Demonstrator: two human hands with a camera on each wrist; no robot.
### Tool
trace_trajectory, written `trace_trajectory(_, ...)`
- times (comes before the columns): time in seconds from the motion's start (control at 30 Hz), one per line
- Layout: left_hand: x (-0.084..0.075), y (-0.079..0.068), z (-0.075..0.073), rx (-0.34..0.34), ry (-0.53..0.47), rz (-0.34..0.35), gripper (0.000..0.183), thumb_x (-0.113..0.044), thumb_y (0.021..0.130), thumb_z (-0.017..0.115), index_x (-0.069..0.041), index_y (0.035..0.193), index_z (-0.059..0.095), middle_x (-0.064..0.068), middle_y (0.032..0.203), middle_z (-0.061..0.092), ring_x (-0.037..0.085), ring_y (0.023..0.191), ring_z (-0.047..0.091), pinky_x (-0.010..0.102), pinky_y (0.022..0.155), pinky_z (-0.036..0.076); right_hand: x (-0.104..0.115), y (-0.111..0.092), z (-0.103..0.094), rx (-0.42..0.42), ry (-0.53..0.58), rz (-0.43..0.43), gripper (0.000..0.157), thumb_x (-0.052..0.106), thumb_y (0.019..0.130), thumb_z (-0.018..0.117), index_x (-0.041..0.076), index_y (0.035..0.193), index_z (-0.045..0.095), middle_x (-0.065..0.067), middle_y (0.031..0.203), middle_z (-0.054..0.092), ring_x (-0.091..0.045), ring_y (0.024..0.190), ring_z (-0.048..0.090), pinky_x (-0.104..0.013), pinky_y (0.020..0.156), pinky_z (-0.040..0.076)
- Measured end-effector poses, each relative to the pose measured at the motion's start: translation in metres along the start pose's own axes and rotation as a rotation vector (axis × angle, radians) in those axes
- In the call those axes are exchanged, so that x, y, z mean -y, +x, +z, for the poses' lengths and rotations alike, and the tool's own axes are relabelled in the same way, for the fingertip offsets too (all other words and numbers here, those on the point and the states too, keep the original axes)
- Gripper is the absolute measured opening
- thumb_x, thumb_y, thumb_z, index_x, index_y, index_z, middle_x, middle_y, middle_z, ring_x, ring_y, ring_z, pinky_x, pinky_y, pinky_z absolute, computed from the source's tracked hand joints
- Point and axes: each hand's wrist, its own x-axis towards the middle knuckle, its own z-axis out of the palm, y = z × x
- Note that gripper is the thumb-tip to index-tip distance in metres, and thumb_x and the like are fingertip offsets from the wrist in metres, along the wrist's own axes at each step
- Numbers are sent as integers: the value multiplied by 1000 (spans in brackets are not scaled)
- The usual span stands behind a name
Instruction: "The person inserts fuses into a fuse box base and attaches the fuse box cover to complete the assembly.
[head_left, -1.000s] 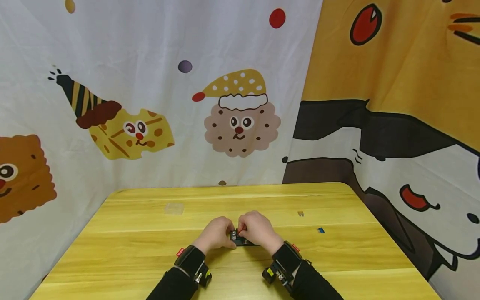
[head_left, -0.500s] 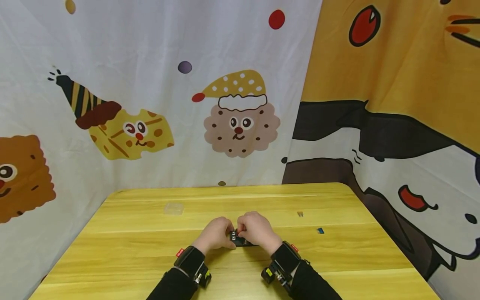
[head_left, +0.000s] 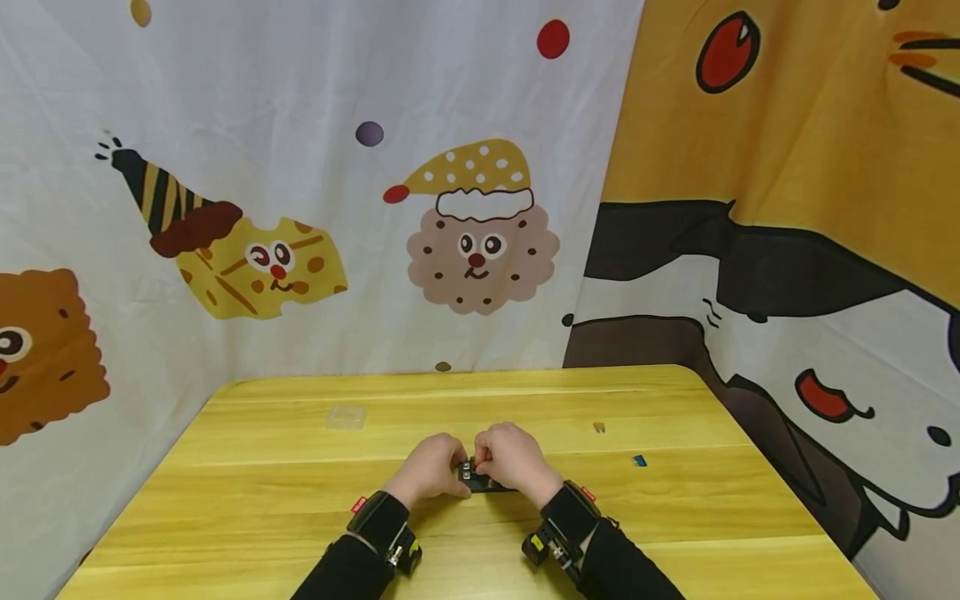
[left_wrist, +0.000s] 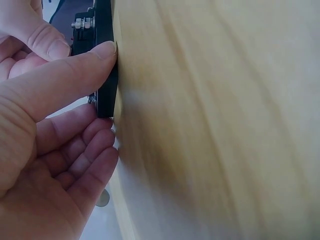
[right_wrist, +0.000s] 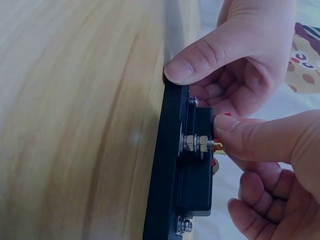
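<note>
A black fuse block (right_wrist: 197, 175) with metal bolts and nuts lies on the table between both hands. My left hand (head_left: 429, 468) grips its left end, thumb on the near edge of the base and fingers behind. On top of the block, my right hand (head_left: 517, 458) pinches a small red blade fuse (right_wrist: 228, 114) between thumb and index finger. That fuse is mostly covered by the fingertips, so how deep it sits is hidden. Beside it, a gold-coloured metal part (right_wrist: 219, 147) shows at the block's upper side.
Toward the right of the wooden table (head_left: 262, 517) lie a blue blade fuse (head_left: 640, 460) and a brownish two-pronged fuse (head_left: 599, 427). At the back left sits a clear plastic cover (head_left: 347, 418). Behind the table hangs a printed cloth (head_left: 300, 100).
</note>
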Motion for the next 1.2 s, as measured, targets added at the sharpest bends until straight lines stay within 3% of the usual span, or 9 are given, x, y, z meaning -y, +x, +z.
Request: trace_trajectory(1.2, -3, -1, -1, 5, 8, 2, 38, -18, 61, 95, -5, 83, 68, -2, 75, 53, 12, 66, 45, 29, 65, 42, 2, 1, -2, 13, -2, 21, 27, 15, 77, 86, 25, 64, 65, 17, 65, 55, -3, 62, 52, -22, 57, 44)
